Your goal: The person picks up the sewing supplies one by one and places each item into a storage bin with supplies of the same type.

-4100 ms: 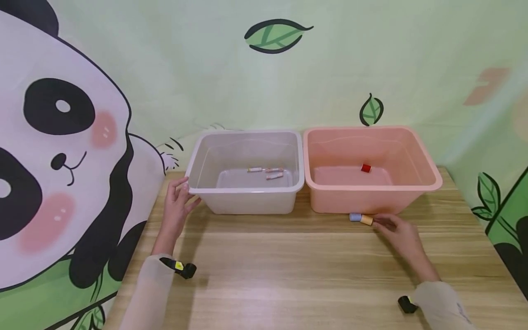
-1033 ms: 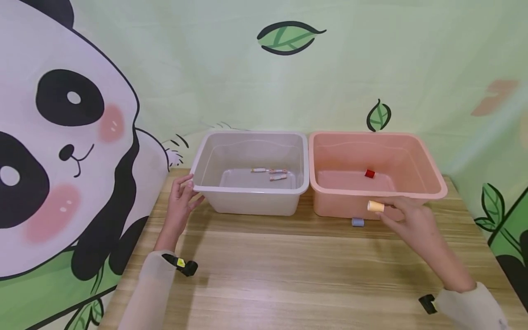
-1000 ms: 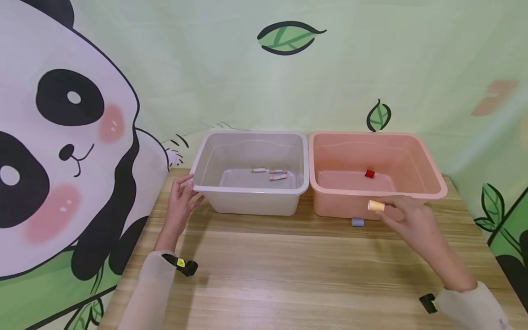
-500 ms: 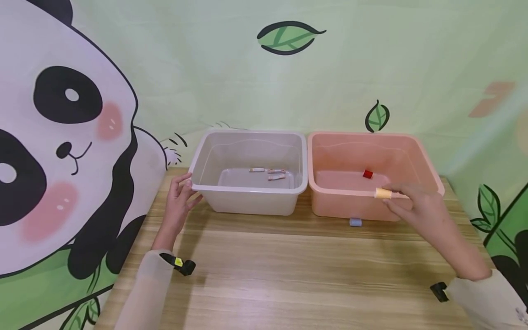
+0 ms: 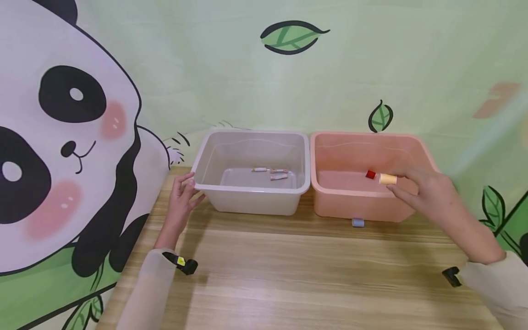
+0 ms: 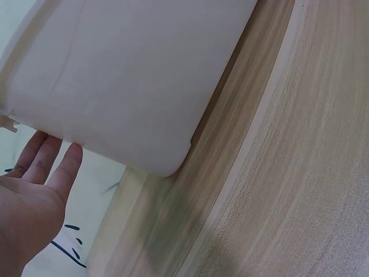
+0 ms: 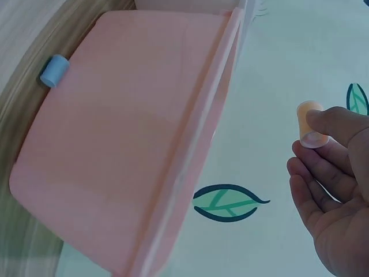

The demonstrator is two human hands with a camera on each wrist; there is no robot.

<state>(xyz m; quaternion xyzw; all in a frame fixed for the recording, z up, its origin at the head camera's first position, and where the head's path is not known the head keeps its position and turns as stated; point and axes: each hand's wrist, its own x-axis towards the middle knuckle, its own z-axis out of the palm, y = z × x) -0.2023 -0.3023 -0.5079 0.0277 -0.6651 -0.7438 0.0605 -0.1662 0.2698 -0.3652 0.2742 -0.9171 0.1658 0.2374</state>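
Note:
My right hand [image 5: 433, 195] pinches a small yellow thread spool [image 5: 388, 179] between thumb and fingers. It holds the spool above the pink bin [image 5: 350, 204], past the front rim in the head view. Inside that bin lies a small red piece, probably another spool [image 5: 371, 174]. A blue spool [image 5: 358, 222] lies on the table against the pink bin's front wall; the right wrist view shows it too. With nearly straight fingers, my left hand [image 6: 34, 196] touches the left end of the white bin [image 5: 251, 201] just under its rim. Several slim pale pieces [image 5: 278, 177] lie in the white bin.
The two bins stand side by side at the back of the wooden table [image 5: 264, 275]. A cloth backdrop [image 5: 198, 68] with a panda and leaves hangs directly behind them. Each wrist carries a small black camera [image 5: 189, 266].
My right hand has picked the yellow spool off the table beside the blue one and lifted it up over the pink bin's front rim. The left hand stays at the white bin.

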